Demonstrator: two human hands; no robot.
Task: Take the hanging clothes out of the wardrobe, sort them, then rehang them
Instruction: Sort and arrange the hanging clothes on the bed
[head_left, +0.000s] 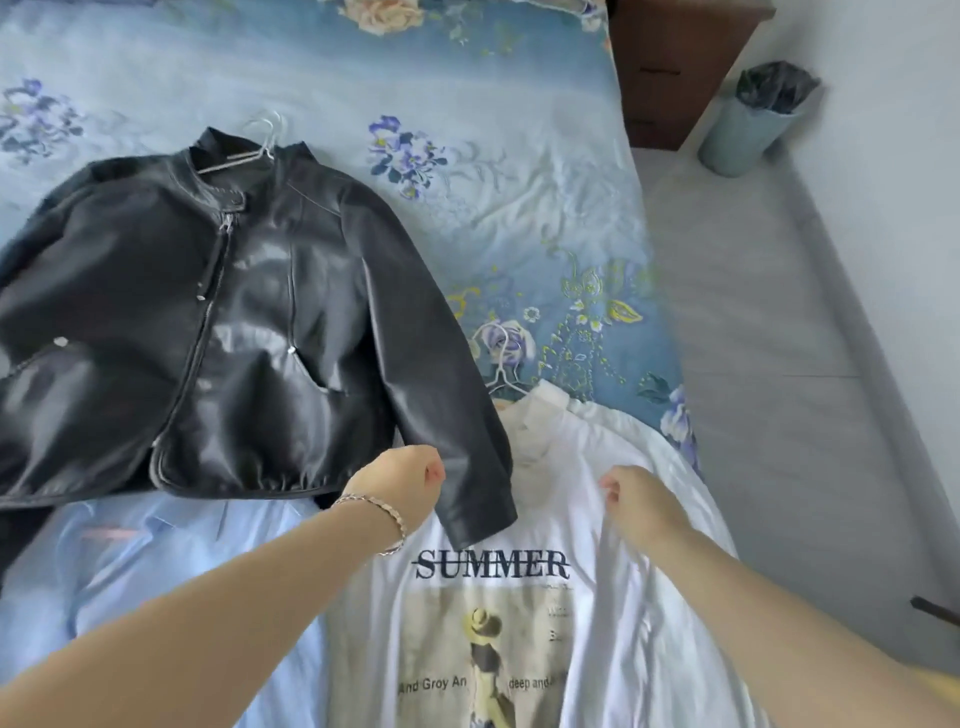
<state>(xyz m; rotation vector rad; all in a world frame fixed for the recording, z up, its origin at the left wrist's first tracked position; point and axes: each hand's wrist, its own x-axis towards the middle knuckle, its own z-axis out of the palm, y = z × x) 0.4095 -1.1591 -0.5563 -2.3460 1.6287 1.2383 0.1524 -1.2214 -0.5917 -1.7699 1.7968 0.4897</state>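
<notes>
**Black leather, white cotton: clothes out on the bed, nothing rehung yet**

Black leather fills the left of the view. A zipped jacket (249, 312) lies flat on the flowered blue sheet (493, 182) of a bed, with its pale hanger (262, 140) poking out at the collar. Just beside it, nearer the person, a white T-shirt (566, 519) lies on the sheet with its own white hanger (503, 374) at the neck. One jacket sleeve lies across the T-shirt. A light blue shirt (156, 561) lies under the jacket's hem at lower left.

The left hand (400, 483), with a bracelet (384, 519) on the wrist, has its fingers curled tight at the edge of that jacket sleeve and seems to pinch it. The right hand (639, 499) pinches a fold of the T-shirt between thumb and fingertips and lifts it into a ridge.

By my reading, the taking-out is done at least for these three pieces, and the sorting is under way: the garments are being laid side by side. Rehanging is all still to do, and the wardrobe is not in view.

The T-shirt print reads "SUMMER" in dark capitals with a line struck through it. Below, beside a figure in a yellow hat, are the words "And Groy An" and "deep and", which is cut off by a fold. The smaller lines are too blurred to read. No brand label shows on the jacket.
</notes>
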